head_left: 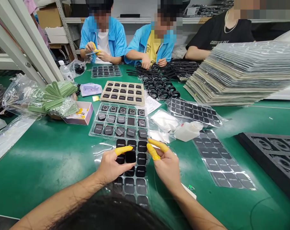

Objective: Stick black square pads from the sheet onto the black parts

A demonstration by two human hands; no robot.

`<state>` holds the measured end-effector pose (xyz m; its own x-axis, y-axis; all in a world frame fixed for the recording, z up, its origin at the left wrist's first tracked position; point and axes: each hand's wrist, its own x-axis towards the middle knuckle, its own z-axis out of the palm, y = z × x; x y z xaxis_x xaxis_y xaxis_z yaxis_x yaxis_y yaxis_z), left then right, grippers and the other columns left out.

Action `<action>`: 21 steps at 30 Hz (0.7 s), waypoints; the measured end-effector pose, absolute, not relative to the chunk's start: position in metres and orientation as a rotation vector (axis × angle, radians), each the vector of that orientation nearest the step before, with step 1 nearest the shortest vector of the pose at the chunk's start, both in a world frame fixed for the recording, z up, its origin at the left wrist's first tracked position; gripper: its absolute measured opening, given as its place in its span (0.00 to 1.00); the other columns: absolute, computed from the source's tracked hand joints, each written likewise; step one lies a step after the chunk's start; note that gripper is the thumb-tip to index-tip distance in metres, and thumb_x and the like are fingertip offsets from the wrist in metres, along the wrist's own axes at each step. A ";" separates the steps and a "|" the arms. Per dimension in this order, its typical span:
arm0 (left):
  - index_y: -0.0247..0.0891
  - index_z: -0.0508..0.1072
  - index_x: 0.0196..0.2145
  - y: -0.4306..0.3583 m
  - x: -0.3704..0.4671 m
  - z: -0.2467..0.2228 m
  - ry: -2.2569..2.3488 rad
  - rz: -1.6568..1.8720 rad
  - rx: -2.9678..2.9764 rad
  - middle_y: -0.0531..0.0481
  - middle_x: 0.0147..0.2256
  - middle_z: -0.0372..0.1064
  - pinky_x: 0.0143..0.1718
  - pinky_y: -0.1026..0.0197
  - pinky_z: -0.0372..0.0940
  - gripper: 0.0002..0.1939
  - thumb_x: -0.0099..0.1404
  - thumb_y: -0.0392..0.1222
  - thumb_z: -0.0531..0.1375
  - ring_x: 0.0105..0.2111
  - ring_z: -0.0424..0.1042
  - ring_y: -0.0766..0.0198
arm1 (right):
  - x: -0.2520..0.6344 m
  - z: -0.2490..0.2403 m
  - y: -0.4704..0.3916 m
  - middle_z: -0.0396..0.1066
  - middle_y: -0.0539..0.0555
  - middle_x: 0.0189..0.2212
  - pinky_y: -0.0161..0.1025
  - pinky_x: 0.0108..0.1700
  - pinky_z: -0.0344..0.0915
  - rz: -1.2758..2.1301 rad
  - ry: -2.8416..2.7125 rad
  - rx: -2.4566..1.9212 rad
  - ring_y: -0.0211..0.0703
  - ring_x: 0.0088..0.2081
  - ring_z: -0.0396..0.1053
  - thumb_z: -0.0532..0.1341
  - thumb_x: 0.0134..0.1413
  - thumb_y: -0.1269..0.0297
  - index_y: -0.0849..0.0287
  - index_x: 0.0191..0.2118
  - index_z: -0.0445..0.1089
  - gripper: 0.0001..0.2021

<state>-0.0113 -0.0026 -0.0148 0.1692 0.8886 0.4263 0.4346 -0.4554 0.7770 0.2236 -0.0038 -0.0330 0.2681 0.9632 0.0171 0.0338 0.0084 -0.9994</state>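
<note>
My left hand (109, 165) wears a yellow finger cot and holds a black smartwatch body (130, 157) between forefinger and thumb, dark screen up. Beneath it lies a clear sheet bearing rows of black "HiFuture" protective films (141, 171). My right hand (166, 162), with yellow cots on two fingers, has its fingertips close together at the right edge of a film (142, 146) in the sheet's upper row. The film looks pinched at its edge. Just beyond the sheet, a clear plastic tray (90, 131) holds watch bodies, several with black films on them.
Behind the clear tray sits a beige tray (143, 101) of dark pieces. A white bottle (189, 131) and more film sheets (223, 159) lie to the right, near black foam (252, 153) and a tall sheet stack (243, 73). Green straps (55, 99) are left. Co-workers (103, 38) sit opposite.
</note>
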 end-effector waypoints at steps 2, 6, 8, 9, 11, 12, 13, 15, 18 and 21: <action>0.41 0.92 0.54 -0.003 -0.011 -0.015 1.228 1.263 1.977 0.46 0.47 0.95 0.52 0.54 0.89 0.22 0.62 0.36 0.83 0.42 0.95 0.49 | 0.223 -0.032 -0.003 0.91 0.59 0.55 0.63 0.64 0.85 1.039 -1.009 -1.346 0.63 0.55 0.90 0.82 0.55 0.29 0.47 0.53 0.88 0.31; 0.43 0.92 0.55 -0.003 -0.011 -0.015 1.202 1.240 1.974 0.47 0.46 0.95 0.51 0.53 0.89 0.23 0.62 0.36 0.83 0.40 0.94 0.50 | 0.220 -0.031 0.000 0.91 0.58 0.45 0.61 0.62 0.86 1.071 -0.920 -1.340 0.61 0.50 0.90 0.87 0.45 0.31 0.49 0.49 0.87 0.34; 0.44 0.92 0.55 -0.002 -0.013 -0.014 1.188 1.203 1.973 0.47 0.46 0.95 0.51 0.53 0.89 0.24 0.61 0.36 0.83 0.40 0.94 0.50 | 0.220 -0.030 0.001 0.90 0.56 0.42 0.59 0.59 0.86 1.070 -0.893 -1.337 0.59 0.48 0.89 0.86 0.45 0.30 0.49 0.49 0.85 0.35; 0.44 0.92 0.55 -0.001 -0.014 -0.013 1.181 1.192 1.973 0.47 0.46 0.95 0.52 0.52 0.89 0.24 0.61 0.37 0.84 0.41 0.94 0.50 | 0.220 -0.030 0.002 0.90 0.56 0.41 0.58 0.56 0.87 1.082 -0.892 -1.334 0.58 0.46 0.89 0.86 0.45 0.29 0.49 0.49 0.85 0.35; 0.45 0.93 0.54 0.002 -0.017 -0.011 1.187 1.161 1.941 0.47 0.48 0.94 0.54 0.50 0.89 0.23 0.61 0.39 0.84 0.44 0.94 0.49 | 0.221 -0.029 0.002 0.89 0.54 0.38 0.55 0.49 0.87 1.122 -0.914 -1.327 0.56 0.41 0.87 0.85 0.47 0.28 0.49 0.51 0.84 0.36; 0.46 0.93 0.54 0.004 -0.018 -0.010 1.201 1.133 1.900 0.47 0.48 0.94 0.55 0.49 0.89 0.23 0.61 0.40 0.84 0.45 0.94 0.48 | 0.222 -0.028 0.003 0.88 0.54 0.37 0.54 0.47 0.87 1.137 -0.927 -1.326 0.54 0.38 0.86 0.85 0.47 0.27 0.49 0.52 0.84 0.37; 0.46 0.93 0.55 0.005 -0.019 -0.009 1.217 1.096 1.842 0.47 0.48 0.94 0.56 0.49 0.89 0.24 0.61 0.41 0.84 0.45 0.94 0.48 | 0.222 -0.028 0.003 0.88 0.54 0.36 0.53 0.45 0.87 1.148 -0.937 -1.328 0.53 0.36 0.85 0.85 0.46 0.27 0.49 0.52 0.84 0.37; 0.47 0.92 0.56 0.007 -0.020 -0.008 1.246 1.016 1.693 0.49 0.48 0.94 0.55 0.49 0.89 0.26 0.59 0.44 0.85 0.45 0.94 0.48 | 0.222 -0.028 0.004 0.88 0.54 0.35 0.52 0.43 0.86 1.155 -0.944 -1.341 0.53 0.34 0.84 0.84 0.45 0.25 0.50 0.49 0.84 0.38; 0.45 0.91 0.56 0.008 -0.016 -0.006 1.239 0.960 1.457 0.47 0.50 0.94 0.59 0.48 0.88 0.30 0.56 0.47 0.86 0.49 0.93 0.45 | 0.221 -0.029 0.005 0.87 0.55 0.34 0.51 0.40 0.86 1.147 -0.940 -1.355 0.53 0.34 0.84 0.84 0.43 0.22 0.51 0.41 0.84 0.37; 0.42 0.90 0.55 0.008 -0.010 -0.002 1.173 0.965 1.193 0.44 0.53 0.93 0.62 0.45 0.87 0.33 0.52 0.46 0.87 0.54 0.93 0.43 | 0.221 -0.032 0.006 0.87 0.54 0.33 0.49 0.38 0.84 1.096 -0.962 -1.346 0.52 0.33 0.83 0.83 0.43 0.22 0.50 0.39 0.84 0.35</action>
